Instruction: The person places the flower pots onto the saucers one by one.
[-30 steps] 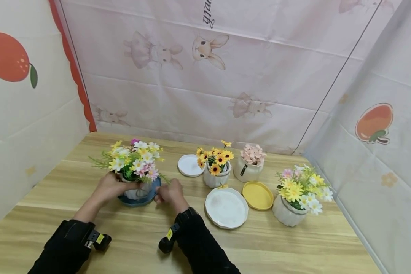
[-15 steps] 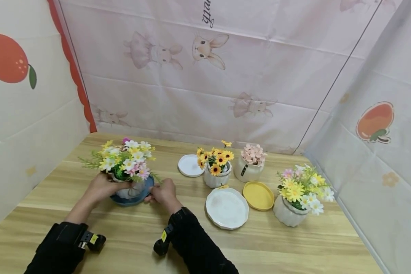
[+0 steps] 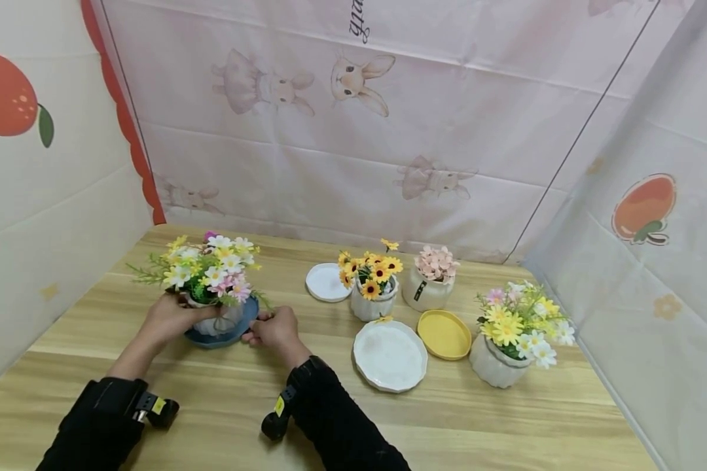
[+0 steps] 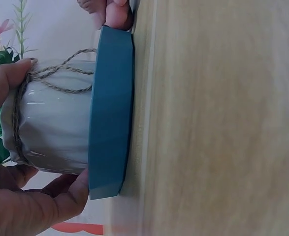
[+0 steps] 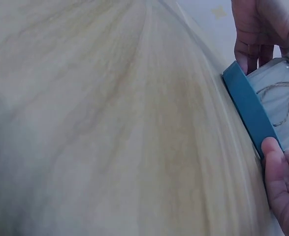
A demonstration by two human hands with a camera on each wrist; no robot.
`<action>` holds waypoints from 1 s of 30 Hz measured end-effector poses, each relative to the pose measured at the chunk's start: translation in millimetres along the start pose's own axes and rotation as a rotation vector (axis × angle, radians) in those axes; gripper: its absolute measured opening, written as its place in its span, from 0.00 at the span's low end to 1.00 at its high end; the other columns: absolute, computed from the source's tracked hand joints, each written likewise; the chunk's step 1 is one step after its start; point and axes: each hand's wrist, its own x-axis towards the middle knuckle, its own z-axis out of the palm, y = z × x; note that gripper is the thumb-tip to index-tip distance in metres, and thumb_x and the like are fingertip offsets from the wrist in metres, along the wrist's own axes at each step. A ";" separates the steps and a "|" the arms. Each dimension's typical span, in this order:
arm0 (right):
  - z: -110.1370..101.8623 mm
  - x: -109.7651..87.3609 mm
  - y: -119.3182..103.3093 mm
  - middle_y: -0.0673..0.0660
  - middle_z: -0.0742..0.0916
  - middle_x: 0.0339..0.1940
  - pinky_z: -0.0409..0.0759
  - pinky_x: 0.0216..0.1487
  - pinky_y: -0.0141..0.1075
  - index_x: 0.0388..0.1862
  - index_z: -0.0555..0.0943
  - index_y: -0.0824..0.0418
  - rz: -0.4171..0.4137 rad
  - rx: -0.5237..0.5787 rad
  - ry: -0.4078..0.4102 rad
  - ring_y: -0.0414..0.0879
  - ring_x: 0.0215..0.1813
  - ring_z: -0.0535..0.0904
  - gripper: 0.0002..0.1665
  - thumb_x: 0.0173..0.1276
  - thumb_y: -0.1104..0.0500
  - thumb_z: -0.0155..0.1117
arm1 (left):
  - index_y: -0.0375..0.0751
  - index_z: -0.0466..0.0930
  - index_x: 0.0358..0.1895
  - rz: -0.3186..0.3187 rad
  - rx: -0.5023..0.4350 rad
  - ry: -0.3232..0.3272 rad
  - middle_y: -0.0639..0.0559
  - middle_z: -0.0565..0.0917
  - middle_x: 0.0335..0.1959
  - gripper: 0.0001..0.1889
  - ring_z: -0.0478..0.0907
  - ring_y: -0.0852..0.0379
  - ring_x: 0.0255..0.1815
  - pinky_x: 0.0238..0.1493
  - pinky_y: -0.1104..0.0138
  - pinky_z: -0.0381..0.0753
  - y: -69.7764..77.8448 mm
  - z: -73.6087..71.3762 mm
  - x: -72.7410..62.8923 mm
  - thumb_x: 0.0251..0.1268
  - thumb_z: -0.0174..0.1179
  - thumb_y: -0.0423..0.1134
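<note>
A pale pot [image 4: 55,123] tied with twine stands in a blue saucer [image 4: 112,113], at the left of the table in the head view. White, yellow and pink artificial flowers [image 3: 215,265] fill it. My left hand [image 3: 166,320] grips the pot from its left side, the thumb across the front near the twine. At the saucer's right edge, my right hand [image 3: 278,331] pinches the rim. The right wrist view has one fingertip [image 5: 270,146] against the saucer's outer wall. The far side of the pot is hidden.
To the right stand a sunflower pot [image 3: 368,307], a jar [image 3: 421,294] of pink flowers and another ribbed flower pot [image 3: 497,363]. Among them lie a small white saucer [image 3: 325,282], a large white plate [image 3: 390,356] and a yellow saucer [image 3: 444,335]. Printed cloth walls enclose the table.
Both hands have shifted left, and the blue saucer with the flower pot in it has moved left with them. The other pots and plates stay where they were.
</note>
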 end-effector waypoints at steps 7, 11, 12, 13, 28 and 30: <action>0.0 0.2 -0.1 0.62 0.83 0.21 0.82 0.25 0.37 0.29 0.73 0.67 -0.004 0.020 -0.004 0.55 0.27 0.84 0.07 0.60 0.75 0.60 | 0.25 0.49 0.69 -0.002 0.009 0.006 0.23 0.61 0.61 0.54 0.60 0.28 0.59 0.53 0.41 0.66 -0.6 0.2 3.3 0.49 0.67 0.58; 0.7 -1.3 3.1 0.63 0.84 0.22 0.83 0.27 0.37 0.34 0.75 0.71 -0.027 0.046 -0.033 0.56 0.29 0.84 0.06 0.60 0.77 0.59 | 0.25 0.50 0.68 -0.009 0.010 0.024 0.23 0.63 0.60 0.53 0.63 0.29 0.58 0.52 0.43 0.68 -1.4 -0.4 3.0 0.50 0.67 0.57; 0.5 -1.7 4.3 0.63 0.84 0.22 0.83 0.28 0.37 0.36 0.75 0.71 -0.033 0.051 -0.041 0.56 0.29 0.84 0.06 0.60 0.77 0.58 | 0.24 0.50 0.68 -0.011 0.007 0.026 0.23 0.63 0.59 0.52 0.63 0.29 0.57 0.51 0.43 0.69 -1.2 -0.4 2.8 0.50 0.67 0.57; 0.3 -2.0 5.4 0.63 0.83 0.23 0.83 0.29 0.38 0.37 0.75 0.71 -0.040 0.058 -0.050 0.56 0.30 0.84 0.07 0.60 0.77 0.58 | 0.24 0.51 0.68 -0.015 0.007 0.027 0.23 0.63 0.59 0.52 0.63 0.29 0.57 0.51 0.44 0.70 -0.9 -0.1 2.4 0.50 0.67 0.57; -11.4 -5.7 6.1 0.63 0.84 0.29 0.83 0.34 0.41 0.45 0.74 0.72 -0.081 0.018 -0.186 0.57 0.34 0.83 0.12 0.61 0.74 0.57 | 0.21 0.49 0.67 -0.035 0.025 0.002 0.21 0.60 0.61 0.52 0.60 0.27 0.59 0.54 0.42 0.66 3.2 2.9 -0.7 0.53 0.64 0.58; -14.4 -6.9 4.7 0.60 0.84 0.30 0.82 0.33 0.40 0.48 0.75 0.71 -0.113 -0.076 -0.205 0.54 0.33 0.83 0.14 0.62 0.71 0.59 | 0.20 0.50 0.67 -0.028 0.050 0.019 0.20 0.60 0.61 0.52 0.60 0.27 0.59 0.55 0.42 0.66 5.1 3.2 -1.7 0.53 0.64 0.58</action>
